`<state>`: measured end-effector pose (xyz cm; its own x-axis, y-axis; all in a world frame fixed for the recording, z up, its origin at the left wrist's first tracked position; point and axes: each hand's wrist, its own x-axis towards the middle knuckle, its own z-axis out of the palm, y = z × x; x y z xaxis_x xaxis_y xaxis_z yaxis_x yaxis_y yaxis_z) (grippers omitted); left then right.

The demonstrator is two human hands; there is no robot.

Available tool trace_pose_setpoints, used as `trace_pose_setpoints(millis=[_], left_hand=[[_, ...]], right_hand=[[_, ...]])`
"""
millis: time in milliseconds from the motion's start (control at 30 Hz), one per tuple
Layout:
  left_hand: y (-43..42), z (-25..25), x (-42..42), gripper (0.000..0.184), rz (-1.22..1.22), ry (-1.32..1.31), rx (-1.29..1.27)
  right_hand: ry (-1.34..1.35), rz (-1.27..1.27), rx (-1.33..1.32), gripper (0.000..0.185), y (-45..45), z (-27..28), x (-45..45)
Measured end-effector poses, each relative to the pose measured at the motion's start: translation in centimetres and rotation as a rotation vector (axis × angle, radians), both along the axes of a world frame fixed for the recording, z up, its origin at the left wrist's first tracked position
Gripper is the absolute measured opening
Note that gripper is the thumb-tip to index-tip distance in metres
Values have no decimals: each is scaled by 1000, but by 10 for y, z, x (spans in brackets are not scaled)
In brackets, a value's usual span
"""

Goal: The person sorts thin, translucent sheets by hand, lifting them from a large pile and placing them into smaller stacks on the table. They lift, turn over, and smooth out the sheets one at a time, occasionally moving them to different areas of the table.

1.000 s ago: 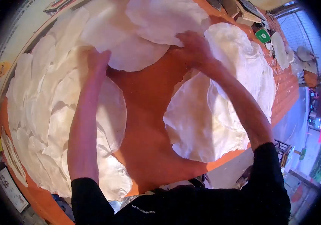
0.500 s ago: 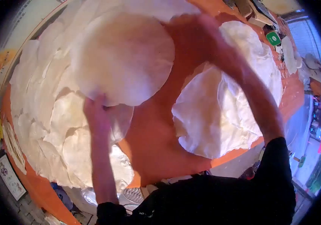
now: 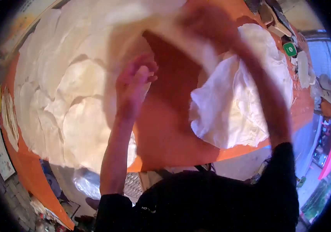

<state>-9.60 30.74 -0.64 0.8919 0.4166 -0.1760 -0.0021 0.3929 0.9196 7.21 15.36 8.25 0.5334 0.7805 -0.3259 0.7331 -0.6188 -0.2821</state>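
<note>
Thin round flatbreads (image 3: pixel 82 81) overlap in a wide spread over the left side of the orange-red table (image 3: pixel 169 131). My left hand (image 3: pixel 134 75) is raised above their right edge, fingers loosely bent and apart, with nothing visible in it. Near the top, my right hand (image 3: pixel 208 25) is smeared by motion. A blurred flatbread (image 3: pixel 165 29) trails from it in a pale streak, and its outline cannot be made out. To the right lies another layered pile of flatbreads (image 3: pixel 231 104), partly behind my right forearm.
Boxes (image 3: pixel 276 19) and a small green-lidded item (image 3: pixel 289 49) line the table's far right end. A framed picture (image 3: pixel 1 154) is at the lower left. Below the front edge are a clear plastic bag (image 3: pixel 88 183) and a metal grate (image 3: pixel 133 185).
My left hand has let go of the round flatbread and moved right and up. That flatbread has swung up and right, now blurred beside my right hand. The view has shifted slightly.
</note>
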Motion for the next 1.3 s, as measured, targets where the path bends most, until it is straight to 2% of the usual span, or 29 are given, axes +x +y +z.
trace_pose_setpoints(millis=[33, 133, 267, 367, 433, 500, 533, 567, 600, 633, 667, 700, 733, 767, 800, 833, 867, 900, 933, 967, 1000, 1067, 1100, 1133, 1167, 1200, 1233, 1300], left_hand=[[1, 1, -5, 25, -52, -11, 113], [2, -15, -61, 28, -116, 171, 799], [4, -43, -140, 35, -72, 295, 1162], [2, -46, -170, 38, 10, 337, 1342], [0, -59, -179, 42, 91, 349, 1397], [2, -64, -173, 45, 148, 366, 1434], [5, -60, -163, 47, 165, 386, 1441], [9, -59, -153, 49, 186, 403, 1451], [14, -63, -146, 50, 202, 447, 1482], [16, -68, -140, 51, 209, 488, 1510], [15, -71, -137, 52, 212, 526, 1534], [16, -68, -133, 48, 192, 558, 1545], [17, -69, -134, 45, 171, 564, 1543], [22, -70, -137, 42, 147, 571, 1543], [27, -72, -137, 40, 122, 564, 1542], [28, -82, -136, 32, 152, 562, 1561], [33, -92, -143, 28, 182, 476, 1529], [42, -107, -143, 28, 164, 484, 1679], [48, -105, -142, 26, 179, 553, 1563], [43, -81, -140, 25, 205, 582, 1256], [60, -100, -148, 26, 306, 461, 1306], [79, -67, -163, 20, 260, 551, 609], [92, -63, -180, 17, 289, 401, 726], [122, -79, -204, 19, 331, 427, 701], [100, -26, -199, 25, 349, 348, 507], [100, -7, -211, 34, 327, 331, 593], [93, 14, -212, 40, 353, 393, 598], [95, 24, -225, 42, 324, 296, 512]], right_hand=[[-49, 17, 32, 20, -23, 22, 0], [-192, 23, 52, 22, -103, 78, -18], [-427, -42, 11, 25, -164, 125, -30], [-623, -129, -75, 28, -167, 122, -4], [-652, -180, -226, 30, -173, 86, 15], [-506, -123, -306, 29, -212, 2, 25], [-444, -56, -434, 29, -212, -30, 7], [-295, -38, -363, 38, -195, -44, -22], [-151, -92, -153, 44, -173, -70, -40], [-149, -52, 197, 39, -138, -78, -69], [81, -128, 298, 44, -101, -93, -82], [314, -262, 178, 49, -54, -69, -97], [463, -311, 366, 50, -28, -110, -98], [652, -492, 609, 49, 5, -123, -105], [777, -451, 850, 44, 29, -155, -102], [747, -478, 651, 35, 47, -168, -91], [406, -624, 562, 27, 71, -207, -88], [491, -726, 580, 31, 84, -215, -92], [572, -834, 604, 36, 97, -222, -95], [645, -946, 632, 43, 109, -228, -99], [328, -926, 926, 44, 114, -209, -124], [351, -688, 1005, 34, 113, -152, -133], [501, -554, 1256, 34, 114, -126, -137], [649, -404, 1495, 34, 114, -100, -137], [357, -357, 1459, 34, 106, -66, -131], [71, -302, 1399, 35, 86, -38, -124], [-45, -263, 1463, 37, 63, -26, -107], [-64, -412, 1440, 33, -3, 13, -79]])
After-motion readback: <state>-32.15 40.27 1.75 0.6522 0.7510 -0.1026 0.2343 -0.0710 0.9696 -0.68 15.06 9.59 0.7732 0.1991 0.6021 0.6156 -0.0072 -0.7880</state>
